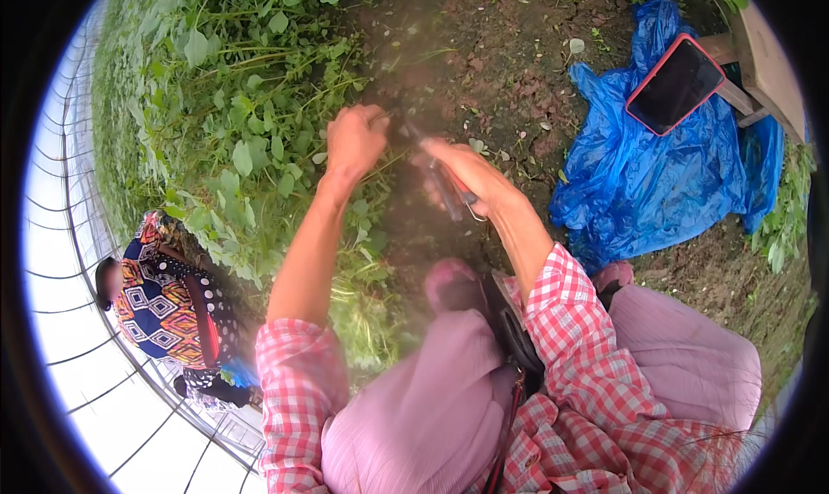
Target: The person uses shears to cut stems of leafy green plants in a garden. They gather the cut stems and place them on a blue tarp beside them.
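Note:
My right hand (456,170) is closed around a pair of pruning shears (445,186) with a spring and a wire catch; the blades point up and left and look blurred. Just left of the blade tips, my left hand (358,134) is curled at the edge of the leafy green plants (239,125), its fingertips pinched together. A thin stem seems to lie at those fingertips, though blur hides it. Bare brown soil (505,53) lies beyond both hands.
A blue plastic bag (654,176) lies on the ground at right, with a red-cased phone (675,84) above it, beside a wooden stool (764,66). At far left another person (168,300) is bent by the plants. A black bag (518,332) hangs between my knees.

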Tool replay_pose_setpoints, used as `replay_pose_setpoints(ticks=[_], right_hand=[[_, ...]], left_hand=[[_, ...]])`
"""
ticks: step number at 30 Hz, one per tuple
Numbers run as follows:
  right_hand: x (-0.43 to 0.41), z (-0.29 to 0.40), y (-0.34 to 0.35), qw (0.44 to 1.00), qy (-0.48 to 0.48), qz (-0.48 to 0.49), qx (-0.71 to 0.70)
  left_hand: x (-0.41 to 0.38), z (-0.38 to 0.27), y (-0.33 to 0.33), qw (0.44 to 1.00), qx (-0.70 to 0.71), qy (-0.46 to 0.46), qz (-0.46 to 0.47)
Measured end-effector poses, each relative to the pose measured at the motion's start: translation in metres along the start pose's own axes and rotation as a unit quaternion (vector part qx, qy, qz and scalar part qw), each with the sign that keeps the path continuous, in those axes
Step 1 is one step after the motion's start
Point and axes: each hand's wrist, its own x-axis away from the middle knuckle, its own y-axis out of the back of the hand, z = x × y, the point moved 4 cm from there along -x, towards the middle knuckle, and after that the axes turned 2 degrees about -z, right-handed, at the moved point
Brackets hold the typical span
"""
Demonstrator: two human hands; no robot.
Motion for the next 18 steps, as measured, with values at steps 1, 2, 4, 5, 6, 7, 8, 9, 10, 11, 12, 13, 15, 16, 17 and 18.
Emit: replay_pose_setpoints(ticks=[1,2,4,5,6,7,8,9,10,11,12,13,15,16,17,18], right_hand=[[0.007,-0.003,0.002,1.0,-0.004,0.011,-0.012],[0.012,-0.007,0.005,1.0,-0.013,0.01,-0.018],[0.02,-0.012,0.006,0.999,-0.031,0.013,-0.03],[0.024,-0.015,0.004,0.998,-0.034,0.031,-0.044],[0.027,-0.017,0.007,0.997,-0.035,0.043,-0.057],[0.03,-0.018,0.007,0.995,-0.035,0.056,-0.071],[0.032,-0.019,0.008,0.996,-0.034,0.051,-0.069],[0.035,-0.021,0.008,0.996,-0.034,0.048,-0.066],[0.037,-0.021,0.008,0.996,-0.034,0.045,-0.064],[0.037,-0.022,0.009,0.997,-0.036,0.038,-0.061],[0.037,-0.025,0.01,0.997,-0.04,0.032,-0.059],[0.037,-0.027,0.01,0.997,-0.043,0.026,-0.056],[0.038,-0.03,0.008,0.997,-0.053,0.036,-0.033],[0.038,-0.031,0.007,0.997,-0.058,0.04,-0.022],[0.038,-0.032,0.006,0.997,-0.064,0.033,-0.025],[0.038,-0.035,0.004,0.997,-0.07,0.025,-0.031]], left_hand=[[0.001,0.0,0.003,0.997,0.073,0.039,0.006],[0.002,-0.002,0.004,0.986,0.147,0.078,0.011],[0.009,0.0,0.006,0.982,0.168,0.083,-0.006],[0.012,0.003,0.001,0.997,0.065,0.029,0.016],[0.017,-0.006,0.001,0.999,0.045,0.007,0.022],[0.021,-0.016,0.001,0.999,0.025,-0.015,0.027],[0.021,-0.019,0.0,0.998,-0.003,-0.02,0.055],[0.023,-0.022,-0.001,0.996,-0.035,-0.036,0.074],[0.025,-0.026,-0.002,0.992,-0.068,-0.053,0.093],[0.026,-0.029,-0.004,0.986,-0.101,-0.069,0.112],[0.027,-0.027,-0.008,0.984,-0.126,-0.073,0.106],[0.029,-0.026,-0.01,0.981,-0.146,-0.084,0.1],[0.032,-0.025,-0.014,0.973,-0.185,-0.108,0.089],[0.032,-0.024,-0.015,0.974,-0.183,-0.099,0.094],[0.031,-0.023,-0.016,0.975,-0.178,-0.094,0.094],[0.03,-0.022,-0.018,0.976,-0.173,-0.091,0.096]])
